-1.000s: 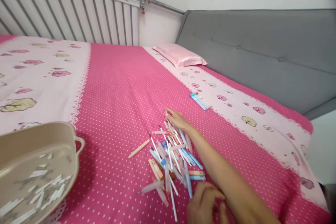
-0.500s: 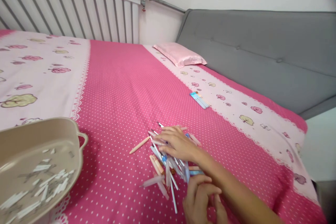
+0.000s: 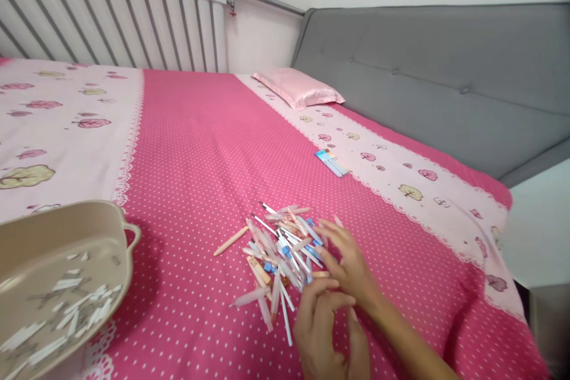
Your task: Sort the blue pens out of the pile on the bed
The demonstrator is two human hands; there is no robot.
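A loose heap of pens [image 3: 285, 249] lies on the pink dotted bedspread, with white, pink, blue and peach barrels crossing each other. At the heap's right edge is my right hand [image 3: 350, 261], fingers spread and reaching over pens there; none is gripped. My left hand [image 3: 327, 326] is at the near right edge of the heap, back toward me. Its fingers are loosely bent and the thumb stands apart, with bedspread showing in the gap. The left fingertips are partly hidden among the nearest pens. One peach pen [image 3: 230, 241] points out to the left.
A beige handled basin [image 3: 128, 267] at the lower left contains white sticks and thin dark pieces. Farther off, a row of blue and peach pens [image 3: 332, 163] lies side by side. A pink pillow [image 3: 296, 88] rests against the grey headboard [image 3: 423, 59].
My right hand has moved from over the middle of the heap to its right edge, uncovering pens. The left hand has barely moved. The view has shifted slightly.
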